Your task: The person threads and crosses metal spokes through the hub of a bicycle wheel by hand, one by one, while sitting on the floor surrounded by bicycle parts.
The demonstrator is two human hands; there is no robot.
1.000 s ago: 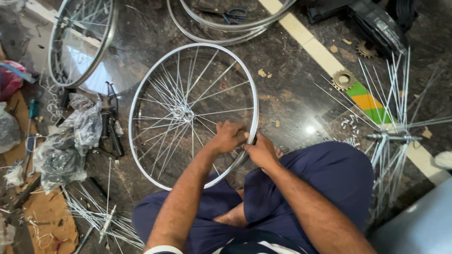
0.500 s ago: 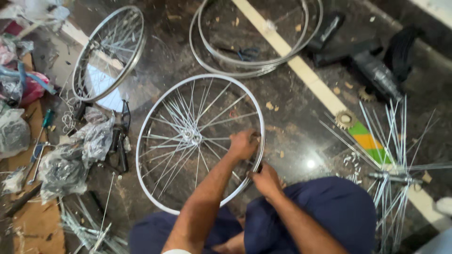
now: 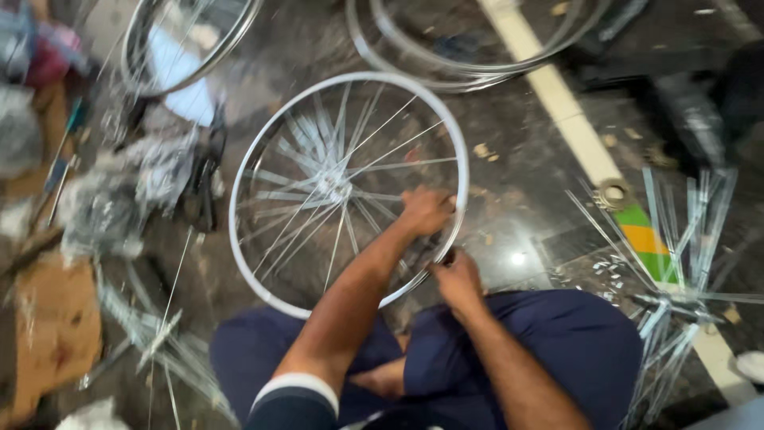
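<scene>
- At the far left lies a flat brown cardboard [image 3: 48,334], matte and rough, and above it a crumpled plastic bag [image 3: 119,199], grey and shiny; both are blurred.
- Loose spokes [image 3: 159,342], thin metal rods, lie crossed on the floor [image 3: 525,231] beside the left knee.
- At the top left a second rim [image 3: 183,40] lies flat, round and bright; it is cut by the upper edge.
- The wheel [image 3: 263,159] is in the middle, on the dark polished stone floor, just before the knees. Its rim is a smooth pale metal ring, and thin spokes run from the small hub [image 3: 334,187] to the rim.
- The left hand [image 3: 426,211] lies inside the wheel near its right edge, the grip clenched over the spokes there; what exactly it pinches I cannot tell.
- The right hand [image 3: 458,279] is at the lower right edge of the rim, touching it, the grip closed on something small and dark that I cannot identify.
- At the top, more bare rims [image 3: 446,72] lie stacked, near the wheel but apart.
- A pale stripe [image 3: 573,127] crosses the floor diagonally.
- At the right a bundle of spokes [image 3: 676,295] fans out. Between it and the wheel the floor has some open room, with small metal bits [image 3: 609,267] scattered.
</scene>
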